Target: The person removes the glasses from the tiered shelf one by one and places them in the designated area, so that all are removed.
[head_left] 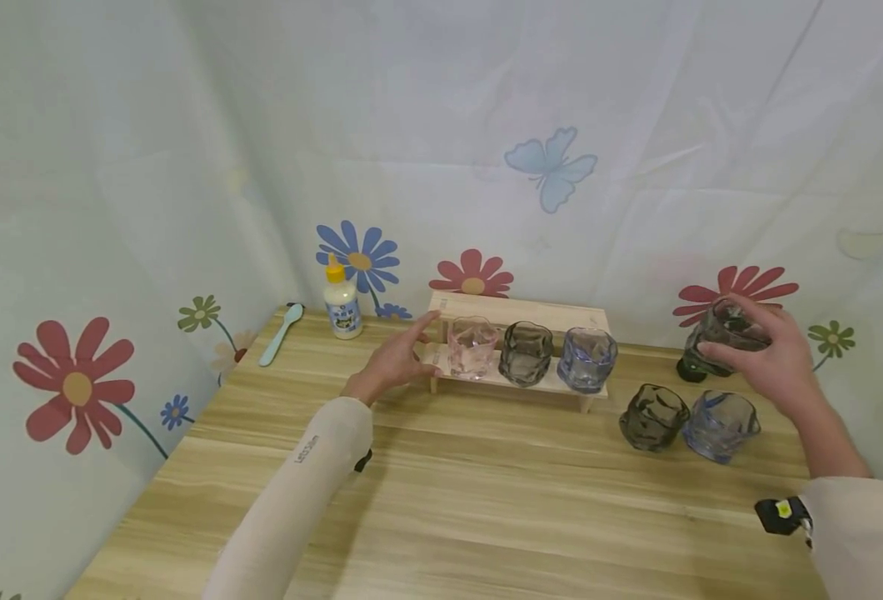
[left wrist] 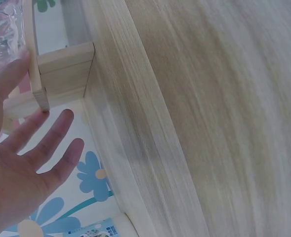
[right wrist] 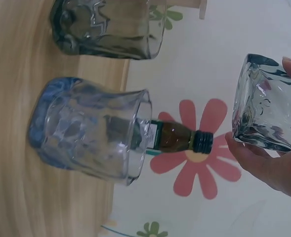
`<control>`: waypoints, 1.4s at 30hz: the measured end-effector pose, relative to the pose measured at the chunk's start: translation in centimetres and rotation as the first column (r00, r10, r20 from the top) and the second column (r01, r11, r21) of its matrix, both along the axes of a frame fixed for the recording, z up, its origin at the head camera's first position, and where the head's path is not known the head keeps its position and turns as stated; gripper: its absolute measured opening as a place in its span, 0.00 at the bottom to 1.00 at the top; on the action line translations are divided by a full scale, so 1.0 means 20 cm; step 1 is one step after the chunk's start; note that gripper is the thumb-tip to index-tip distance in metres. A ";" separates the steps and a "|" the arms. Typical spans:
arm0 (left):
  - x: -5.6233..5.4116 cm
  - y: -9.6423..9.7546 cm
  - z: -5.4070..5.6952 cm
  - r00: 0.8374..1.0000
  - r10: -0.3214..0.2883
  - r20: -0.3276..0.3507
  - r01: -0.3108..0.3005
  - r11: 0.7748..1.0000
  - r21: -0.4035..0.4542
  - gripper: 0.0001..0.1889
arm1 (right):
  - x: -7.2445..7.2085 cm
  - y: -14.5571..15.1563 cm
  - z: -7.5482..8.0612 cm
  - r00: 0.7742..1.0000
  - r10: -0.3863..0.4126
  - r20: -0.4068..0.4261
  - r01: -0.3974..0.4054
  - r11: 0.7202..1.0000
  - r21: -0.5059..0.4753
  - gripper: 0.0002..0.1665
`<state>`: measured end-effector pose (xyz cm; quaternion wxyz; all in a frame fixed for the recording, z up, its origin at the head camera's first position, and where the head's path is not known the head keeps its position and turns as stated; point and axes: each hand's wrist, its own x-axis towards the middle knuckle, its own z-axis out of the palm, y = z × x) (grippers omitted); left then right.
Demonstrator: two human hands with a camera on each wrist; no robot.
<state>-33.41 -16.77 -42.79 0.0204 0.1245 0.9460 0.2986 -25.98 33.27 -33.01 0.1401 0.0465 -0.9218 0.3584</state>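
Note:
My left hand (head_left: 396, 360) is at the left end of a two-step wooden rack (head_left: 520, 310), its fingers loosely spread and the thumb by the lower step. In the left wrist view, the fingertips (left wrist: 42, 114) are right at the board's end. On the lower step stand a pink glass (head_left: 472, 348), a grey glass (head_left: 526, 355) and a bluish-purple glass (head_left: 587, 360). My right hand (head_left: 780, 354) grips a tinted, wavy-sided glass (right wrist: 264, 106), raised above the table at the right. Below it, a dark grey glass (head_left: 653, 418) and a bluish glass (head_left: 722, 427) stand on the table.
Behind the bluish glass stands a small brown bottle (right wrist: 177, 138) with a black cap. At the back left are a white bottle (head_left: 343, 308) with a yellow cap and a pale green spoon (head_left: 281, 335). A flower-printed curtain (head_left: 411, 150) closes off the table's back.

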 end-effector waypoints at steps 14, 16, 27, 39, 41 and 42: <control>0.02 0.00 0.02 1.000 -0.006 -0.013 0.006 1.000 -0.011 0.54 | 0.07 0.20 -0.10 0.988 -0.137 0.073 0.141 0.989 -0.050 0.51; 0.02 0.00 0.02 1.000 -0.008 -0.013 0.008 1.000 -0.011 0.54 | 0.08 0.23 -0.12 0.986 -0.151 0.076 0.155 0.986 -0.056 0.50; 0.01 0.00 0.01 1.000 -0.003 -0.007 0.003 1.000 -0.011 0.55 | 0.11 0.31 -0.23 0.932 -0.333 0.142 0.336 0.942 0.001 0.49; 0.01 0.00 0.01 1.000 -0.015 -0.017 0.014 1.000 -0.013 0.54 | 0.13 0.43 -0.35 0.918 -0.361 0.162 0.357 0.933 0.055 0.49; 0.00 0.00 0.01 1.000 -0.013 -0.017 0.013 1.000 -0.013 0.54 | 0.14 0.44 -0.35 0.923 -0.353 0.153 0.347 0.936 0.067 0.49; 0.00 0.00 0.01 1.000 -0.012 -0.017 0.012 1.000 -0.013 0.54 | 0.14 0.44 -0.36 0.926 -0.346 0.154 0.339 0.938 0.070 0.49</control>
